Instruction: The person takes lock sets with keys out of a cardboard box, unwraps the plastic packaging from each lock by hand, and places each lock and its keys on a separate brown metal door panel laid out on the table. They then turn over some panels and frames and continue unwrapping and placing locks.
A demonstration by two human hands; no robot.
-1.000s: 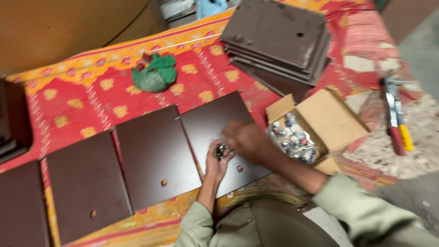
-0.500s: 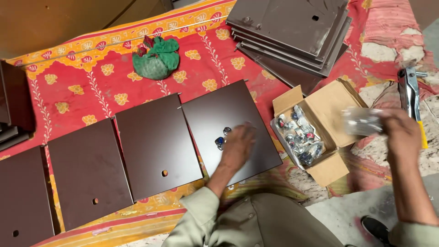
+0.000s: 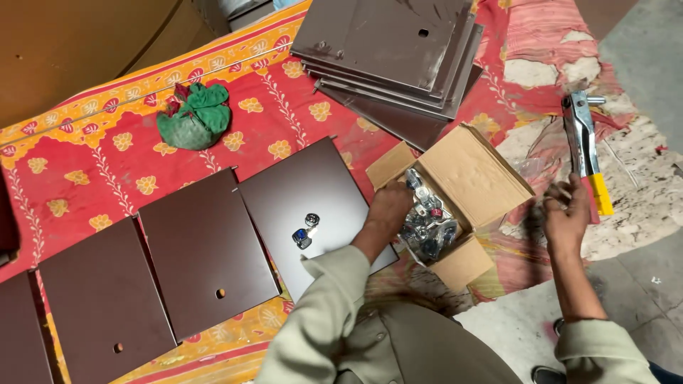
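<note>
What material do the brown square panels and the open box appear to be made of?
Brown panels: probably painted sheet metal, thin and flat with a smooth matte coat and a punched hole. Open box: plain tan cardboard, with folded flaps and raw edges.

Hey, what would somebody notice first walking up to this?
Brown metal panels lie in a row across a red patterned cloth, with more stacked at the top. The left hand reaches into an open cardboard box of shiny hardware; the right hand touches a yellow-handled riveter.

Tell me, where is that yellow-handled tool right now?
In the head view the yellow-handled tool lies far right on the cloth, beside the open cardboard box, at the right hand.
</note>
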